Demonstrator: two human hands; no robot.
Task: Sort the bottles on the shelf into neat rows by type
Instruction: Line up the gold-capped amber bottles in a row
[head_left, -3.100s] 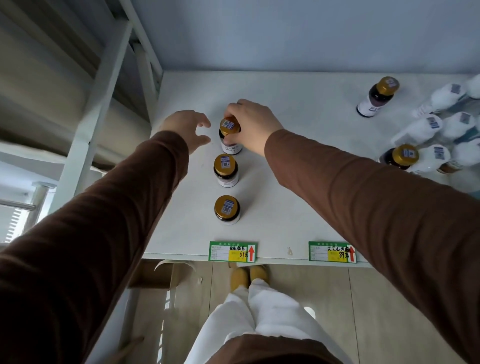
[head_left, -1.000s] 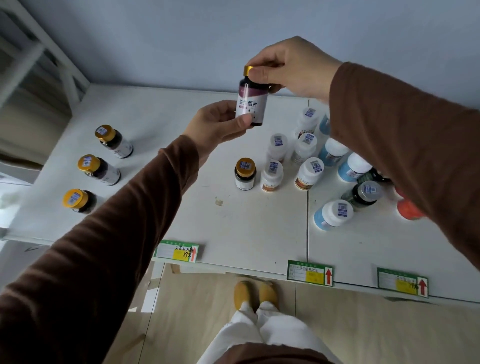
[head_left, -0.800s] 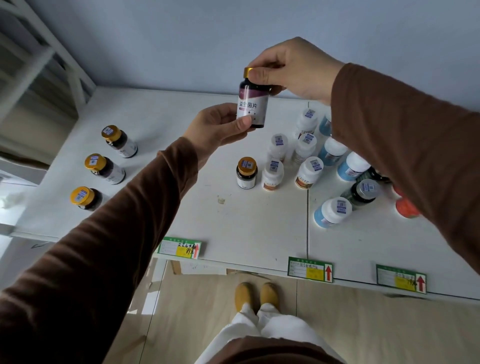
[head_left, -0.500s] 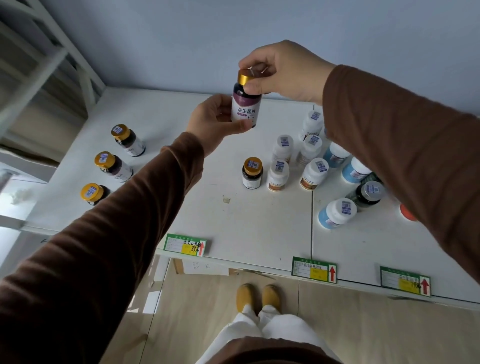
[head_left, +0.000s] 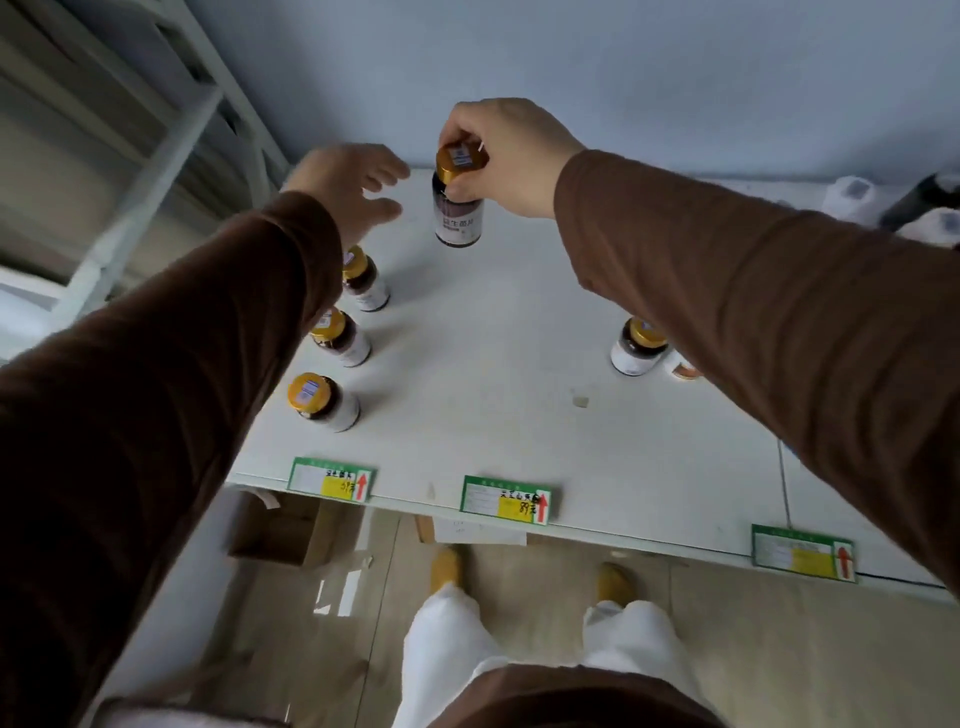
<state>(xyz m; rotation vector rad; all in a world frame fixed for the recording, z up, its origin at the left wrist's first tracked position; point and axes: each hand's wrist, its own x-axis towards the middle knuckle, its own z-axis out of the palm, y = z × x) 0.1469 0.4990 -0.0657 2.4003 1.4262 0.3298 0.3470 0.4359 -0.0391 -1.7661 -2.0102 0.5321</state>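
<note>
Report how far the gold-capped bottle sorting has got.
Done: three gold-capped bottles stand in a row at the shelf's left end. In hand: the right hand holds a fourth bottle by its cap behind that row; whether it touches the shelf is unclear. The left hand is open beside it. Left: one lone gold-capped bottle to the right, and the blurred white bottles at far right.

Both arms wear long dark brown sleeves (head_left: 753, 322) reaching the wrists. Below the white shelf (head_left: 519, 415) edge show white trousers (head_left: 457, 654) and mustard-yellow shoes (head_left: 447, 569).
</note>
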